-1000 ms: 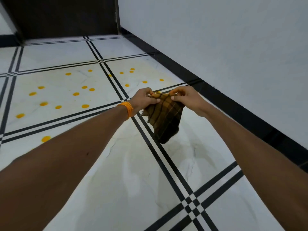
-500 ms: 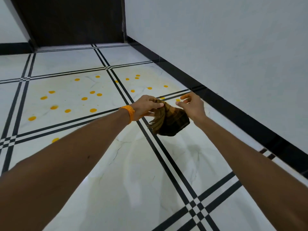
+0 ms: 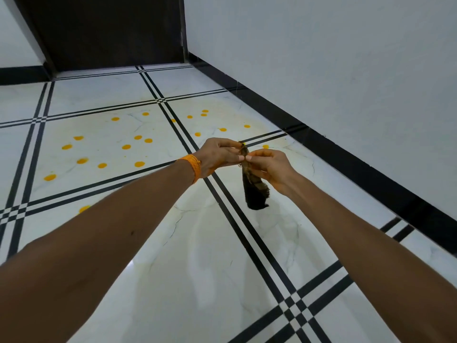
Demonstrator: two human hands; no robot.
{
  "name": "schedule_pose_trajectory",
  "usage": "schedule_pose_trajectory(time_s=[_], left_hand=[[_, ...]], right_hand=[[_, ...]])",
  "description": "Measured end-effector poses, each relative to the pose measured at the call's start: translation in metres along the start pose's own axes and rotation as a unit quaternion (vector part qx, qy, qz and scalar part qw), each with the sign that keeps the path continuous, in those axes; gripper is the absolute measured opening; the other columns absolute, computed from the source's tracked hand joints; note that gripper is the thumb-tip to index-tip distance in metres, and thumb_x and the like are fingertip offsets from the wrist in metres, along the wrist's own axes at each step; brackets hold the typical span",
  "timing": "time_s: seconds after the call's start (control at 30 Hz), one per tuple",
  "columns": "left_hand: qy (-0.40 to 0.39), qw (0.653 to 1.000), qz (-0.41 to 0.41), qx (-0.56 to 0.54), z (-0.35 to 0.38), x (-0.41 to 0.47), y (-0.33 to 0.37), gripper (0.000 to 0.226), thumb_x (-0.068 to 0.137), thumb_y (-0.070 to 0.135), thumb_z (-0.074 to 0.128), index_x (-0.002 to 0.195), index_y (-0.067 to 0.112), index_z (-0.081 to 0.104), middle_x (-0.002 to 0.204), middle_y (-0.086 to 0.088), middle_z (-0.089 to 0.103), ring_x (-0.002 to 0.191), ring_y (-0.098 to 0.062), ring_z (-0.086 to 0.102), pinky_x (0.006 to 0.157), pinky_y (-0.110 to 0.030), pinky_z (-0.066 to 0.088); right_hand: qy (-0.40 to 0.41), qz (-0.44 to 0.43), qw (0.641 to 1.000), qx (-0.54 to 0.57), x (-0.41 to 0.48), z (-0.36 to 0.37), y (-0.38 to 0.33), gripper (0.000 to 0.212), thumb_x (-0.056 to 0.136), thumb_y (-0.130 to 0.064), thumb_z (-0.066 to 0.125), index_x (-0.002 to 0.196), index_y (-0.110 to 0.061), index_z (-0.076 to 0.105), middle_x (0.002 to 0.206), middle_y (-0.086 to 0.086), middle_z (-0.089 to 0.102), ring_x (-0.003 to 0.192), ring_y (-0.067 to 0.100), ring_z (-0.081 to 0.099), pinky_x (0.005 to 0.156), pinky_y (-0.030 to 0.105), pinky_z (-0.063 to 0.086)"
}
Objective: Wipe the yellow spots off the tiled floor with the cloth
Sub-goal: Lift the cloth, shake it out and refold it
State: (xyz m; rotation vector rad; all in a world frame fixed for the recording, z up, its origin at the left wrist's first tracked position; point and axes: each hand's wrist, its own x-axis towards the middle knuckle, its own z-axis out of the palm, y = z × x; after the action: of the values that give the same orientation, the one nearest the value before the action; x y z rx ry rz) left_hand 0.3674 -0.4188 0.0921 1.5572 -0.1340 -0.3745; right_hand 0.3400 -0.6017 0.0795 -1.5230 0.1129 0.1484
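cloth [image 3: 254, 186] pinched at top by fingers of left hand [image 3: 217, 157] and right hand [image 3: 270, 167], hanging above tiled floor [image 3: 197, 256].

- Glossy white marble floor [image 3: 202, 280] with paired black lines crossing in a grid.
- Plain pale wall [image 3: 333, 70] fills the upper right, above a black skirting [image 3: 346, 164].
- Dark door [image 3: 111, 30] at upper left.

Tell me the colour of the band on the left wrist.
Orange wristband, clearest in the head view.
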Motion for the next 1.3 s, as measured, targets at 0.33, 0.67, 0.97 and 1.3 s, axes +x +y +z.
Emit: schedule_pose_trajectory(time_s=[0.33,0.67,0.97,1.3], left_hand=[[0.020,0.955,-0.008,0.297,0.002,0.004,0.016,0.041,0.087,-0.009,0.052,0.123,0.009,0.063,0.120,-0.017,0.059,0.104,-0.026,0.060,0.074,-0.023,0.052],[0.060,0.858,-0.035,0.509,0.008,-0.008,0.021,0.022,0.098,0.007,0.039,0.089,0.002,0.058,0.073,-0.008,0.050,0.086,-0.030,0.050,0.059,-0.025,0.037],[0.131,0.971,-0.081,0.180,0.004,-0.007,0.043,0.037,0.096,0.011,0.036,0.081,0.006,0.070,0.066,-0.012,0.070,0.065,-0.028,0.067,0.057,-0.028,0.054],[0.165,0.966,-0.021,0.196,0.001,0.013,0.032,0.059,0.098,0.028,0.052,0.148,0.010,0.026,0.148,-0.019,0.039,0.131,-0.034,0.043,0.100,-0.039,0.038]], right_hand=[[0.032,0.047,0.996,0.065,0.003,-0.012,-0.012,0.009,0.095,0.000,0.045,0.090,-0.005,0.050,0.088,0.017,0.055,0.087,0.031,0.061,0.086,0.043,0.056],[-0.010,0.024,0.976,-0.218,-0.002,-0.015,-0.016,0.050,0.085,-0.051,0.074,0.113,-0.012,0.061,0.108,0.009,0.066,0.097,0.022,0.067,0.086,0.038,0.058],[-0.091,0.045,0.915,-0.390,-0.005,-0.020,-0.017,0.034,0.088,-0.035,0.074,0.106,-0.006,0.073,0.104,0.016,0.073,0.101,0.030,0.068,0.098,0.044,0.055],[-0.198,0.086,0.971,0.101,-0.019,-0.016,-0.032,0.028,0.102,-0.021,0.044,0.116,-0.004,0.062,0.105,0.013,0.068,0.096,0.026,0.066,0.088,0.038,0.052]])
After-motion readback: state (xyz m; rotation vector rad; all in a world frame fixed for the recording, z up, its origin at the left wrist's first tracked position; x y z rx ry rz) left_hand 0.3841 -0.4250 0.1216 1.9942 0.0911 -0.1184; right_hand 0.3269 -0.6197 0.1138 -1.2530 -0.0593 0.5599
